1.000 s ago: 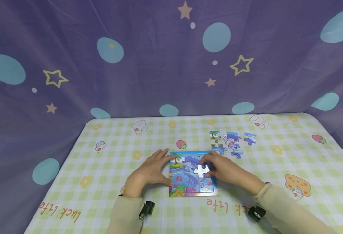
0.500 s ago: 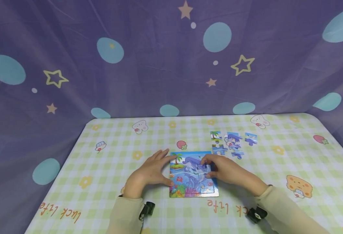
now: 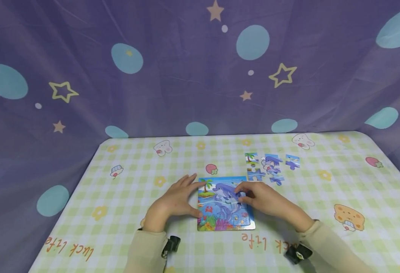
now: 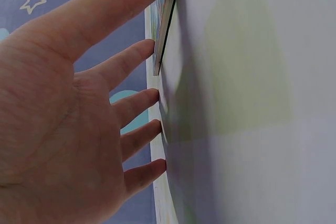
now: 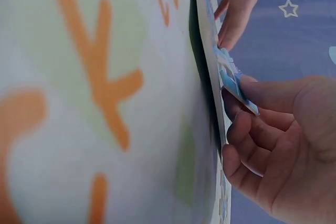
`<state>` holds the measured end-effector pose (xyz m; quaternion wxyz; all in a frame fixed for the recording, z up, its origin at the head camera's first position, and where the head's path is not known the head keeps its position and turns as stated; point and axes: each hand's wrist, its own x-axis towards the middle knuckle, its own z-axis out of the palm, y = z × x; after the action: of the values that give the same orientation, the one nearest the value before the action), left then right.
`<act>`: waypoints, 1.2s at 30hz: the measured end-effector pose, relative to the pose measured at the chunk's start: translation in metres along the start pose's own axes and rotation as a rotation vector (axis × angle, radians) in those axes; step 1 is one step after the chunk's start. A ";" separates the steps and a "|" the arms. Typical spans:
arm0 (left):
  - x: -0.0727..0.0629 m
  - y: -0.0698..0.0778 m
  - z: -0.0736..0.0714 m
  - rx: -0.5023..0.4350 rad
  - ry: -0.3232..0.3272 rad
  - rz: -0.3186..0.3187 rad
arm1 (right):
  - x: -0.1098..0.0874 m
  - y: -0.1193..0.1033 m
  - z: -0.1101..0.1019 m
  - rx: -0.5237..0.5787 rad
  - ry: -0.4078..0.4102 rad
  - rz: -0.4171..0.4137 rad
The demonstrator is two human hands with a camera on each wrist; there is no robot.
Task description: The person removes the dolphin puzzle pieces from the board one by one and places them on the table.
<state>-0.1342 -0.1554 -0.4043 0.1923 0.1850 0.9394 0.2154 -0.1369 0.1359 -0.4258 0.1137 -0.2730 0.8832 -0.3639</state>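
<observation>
A dolphin jigsaw puzzle board (image 3: 226, 228) lies flat on the table before me, showing a palm tree, sea and coral. My left hand (image 3: 176, 198) rests at its left side, fingers spread, with thumb and index fingertips at the board's edge. In the left wrist view, the other left fingertips reach the tablecloth. My right hand (image 3: 262, 197) is over the right part of the board. Between its thumb and fingers it pinches a blue-and-white jigsaw piece (image 5: 232, 81), which is tilted with one end close to the board. In the head view, fingers partly cover that piece.
Several loose jigsaw pieces lie behind the board to the right, among them a palm-tree piece (image 3: 250, 157), a dolphin piece (image 3: 272, 160) and a separate piece (image 3: 292, 160). A checked tablecloth (image 3: 135, 208) covers the table. A purple curtain (image 3: 172, 94) hangs behind it.
The bright white glare on the pinched jigsaw piece has faded as its tilt changed. My right thumb has shifted slightly up and left; my left hand has stayed put.
</observation>
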 end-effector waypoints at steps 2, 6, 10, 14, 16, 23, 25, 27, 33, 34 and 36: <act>0.000 0.000 0.000 0.001 0.000 -0.002 | 0.000 -0.001 0.000 0.015 -0.003 -0.001; -0.001 0.000 0.000 0.000 -0.004 -0.003 | 0.000 -0.003 -0.001 0.037 -0.010 0.008; -0.001 0.000 0.000 -0.003 -0.003 0.001 | -0.001 -0.004 -0.004 0.038 -0.005 0.027; -0.001 0.000 0.000 -0.004 -0.002 0.001 | -0.003 -0.004 -0.008 0.055 0.005 0.024; -0.001 0.000 0.000 -0.003 -0.001 0.000 | -0.004 -0.005 -0.009 0.065 0.014 0.026; -0.001 0.000 0.000 -0.003 -0.002 -0.003 | -0.008 -0.008 -0.018 0.038 0.061 0.058; -0.001 0.000 0.000 -0.003 -0.002 -0.003 | -0.009 -0.009 -0.020 0.033 0.071 0.059; -0.001 0.000 0.000 -0.002 -0.002 -0.002 | -0.010 -0.008 -0.023 0.027 0.080 0.057; -0.001 0.000 0.000 -0.004 -0.002 0.001 | -0.011 -0.002 -0.030 -0.003 0.100 0.068; -0.001 0.000 0.000 -0.004 -0.002 0.003 | -0.011 -0.001 -0.031 -0.004 0.103 0.071; 0.000 0.000 0.000 -0.004 -0.002 0.006 | -0.011 0.002 -0.034 -0.004 0.115 0.071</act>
<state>-0.1339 -0.1556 -0.4037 0.1928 0.1874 0.9382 0.2177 -0.1420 0.1626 -0.4032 0.0748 -0.2202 0.8982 -0.3730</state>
